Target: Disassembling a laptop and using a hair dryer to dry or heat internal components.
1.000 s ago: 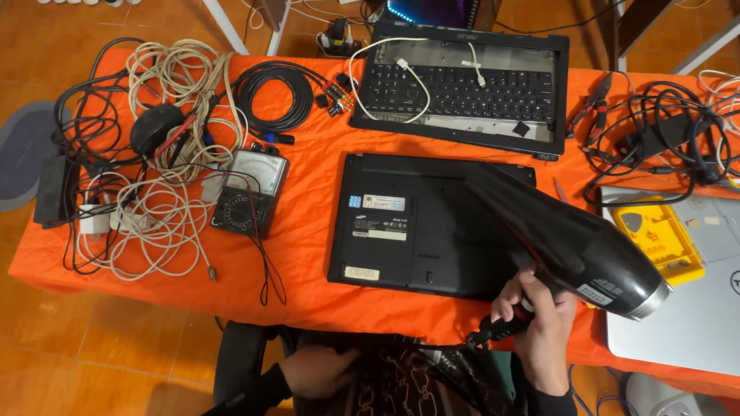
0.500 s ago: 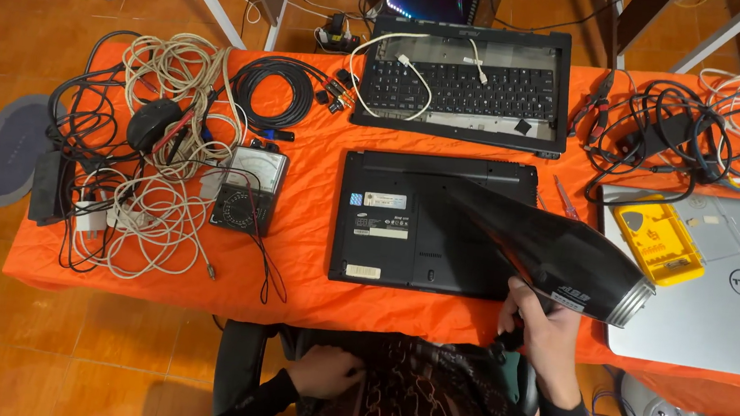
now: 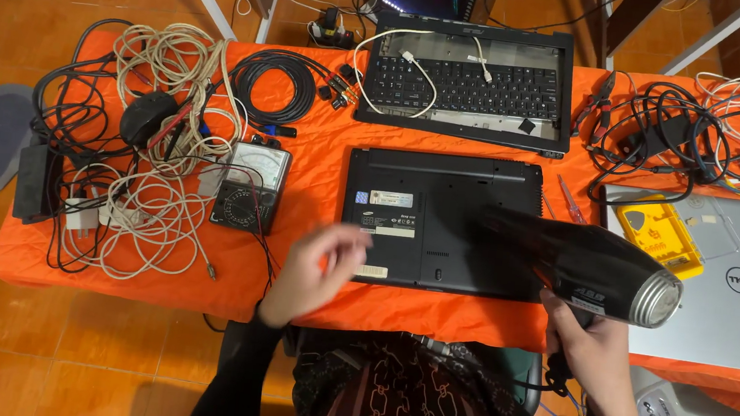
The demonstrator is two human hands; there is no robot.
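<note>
A black laptop (image 3: 428,218) lies upside down on the orange table (image 3: 310,175). My right hand (image 3: 586,360) grips the handle of a black hair dryer (image 3: 582,265), whose barrel hangs over the laptop's right part, nozzle pointing left. My left hand (image 3: 315,266) is raised at the laptop's left front corner, blurred, with loosely curled fingers and nothing in it. A laptop keyboard frame (image 3: 468,86) with a white cable on it lies behind the laptop.
Left of the laptop sit an analog multimeter (image 3: 250,187), white cable tangles (image 3: 140,204), a black coiled cable (image 3: 277,91) and a mouse (image 3: 148,116). At right lie a silver laptop (image 3: 722,305), a yellow case (image 3: 661,236), more cables (image 3: 666,137) and a screwdriver (image 3: 570,200).
My left hand has risen from my lap to the laptop's left front corner. The hair dryer has shifted slightly left and lower over the laptop.
</note>
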